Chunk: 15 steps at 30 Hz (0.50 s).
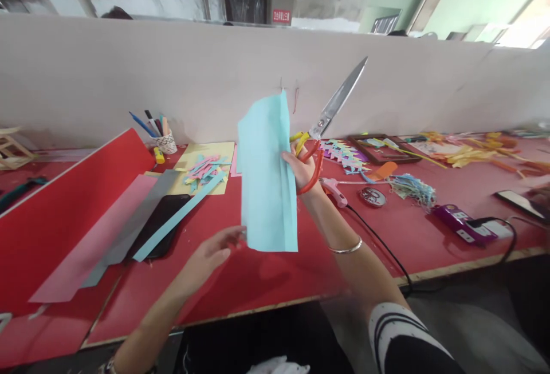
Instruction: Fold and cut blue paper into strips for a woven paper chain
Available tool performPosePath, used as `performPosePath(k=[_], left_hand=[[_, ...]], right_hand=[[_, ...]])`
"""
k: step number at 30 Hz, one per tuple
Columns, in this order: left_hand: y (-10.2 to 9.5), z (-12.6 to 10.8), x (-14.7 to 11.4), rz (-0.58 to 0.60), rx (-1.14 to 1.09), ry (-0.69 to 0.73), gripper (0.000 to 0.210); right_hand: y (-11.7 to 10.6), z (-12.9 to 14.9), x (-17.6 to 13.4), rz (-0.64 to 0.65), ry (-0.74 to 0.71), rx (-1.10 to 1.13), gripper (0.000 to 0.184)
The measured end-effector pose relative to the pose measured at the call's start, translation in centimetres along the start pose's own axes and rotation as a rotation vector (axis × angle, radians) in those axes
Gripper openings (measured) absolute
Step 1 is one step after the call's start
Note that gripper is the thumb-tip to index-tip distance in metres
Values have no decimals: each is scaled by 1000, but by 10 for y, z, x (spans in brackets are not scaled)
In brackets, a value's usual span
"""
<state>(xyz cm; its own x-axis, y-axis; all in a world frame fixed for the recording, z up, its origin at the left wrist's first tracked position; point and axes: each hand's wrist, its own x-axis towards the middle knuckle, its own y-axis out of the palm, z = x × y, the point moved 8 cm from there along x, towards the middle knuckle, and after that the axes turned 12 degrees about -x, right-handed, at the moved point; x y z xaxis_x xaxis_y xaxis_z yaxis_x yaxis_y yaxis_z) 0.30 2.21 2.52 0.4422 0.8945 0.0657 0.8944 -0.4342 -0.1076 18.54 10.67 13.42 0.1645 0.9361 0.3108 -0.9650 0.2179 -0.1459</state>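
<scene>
My right hand (pixel 302 168) is raised over the table, its thumb pressing on the folded right edge of a light blue sheet of paper (pixel 264 179). The same hand also carries a pair of scissors (pixel 339 102), with red and yellow handles around the fingers and the closed blades pointing up and to the right. The sheet hangs upright, with a narrow fold along its right side. My left hand (pixel 215 254) is at the sheet's lower left corner, thumb and fingers apart; the fingertips reach the edge, but whether they touch it is unclear.
To the left, a blue paper strip (pixel 180 216) lies across a black phone (pixel 169 236), beside grey and pink sheets (pixel 97 236). Paper scraps (pixel 204 170) rest on yellow paper behind. Rightward are a pink glue gun (pixel 334 191), a round tin (pixel 372 196) and a purple power strip (pixel 462 224).
</scene>
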Motion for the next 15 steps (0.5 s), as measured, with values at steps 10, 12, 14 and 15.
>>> performPosePath(k=[10,12,14,15], left_hand=[[77,2,11,38,-761,-324,59],[71,2,18,-79,-724,-309,51],[64,1,21,-144,-663,-300,46],[61,0,22,-148,-638,-299,46]], right_hand=[[19,-5,-6,31,59,-27,24],[18,-7,-5,38,12,-64,24],[15,-9,-3,40,-22,-93,24],[13,-10,-2,49,-34,-105,24]])
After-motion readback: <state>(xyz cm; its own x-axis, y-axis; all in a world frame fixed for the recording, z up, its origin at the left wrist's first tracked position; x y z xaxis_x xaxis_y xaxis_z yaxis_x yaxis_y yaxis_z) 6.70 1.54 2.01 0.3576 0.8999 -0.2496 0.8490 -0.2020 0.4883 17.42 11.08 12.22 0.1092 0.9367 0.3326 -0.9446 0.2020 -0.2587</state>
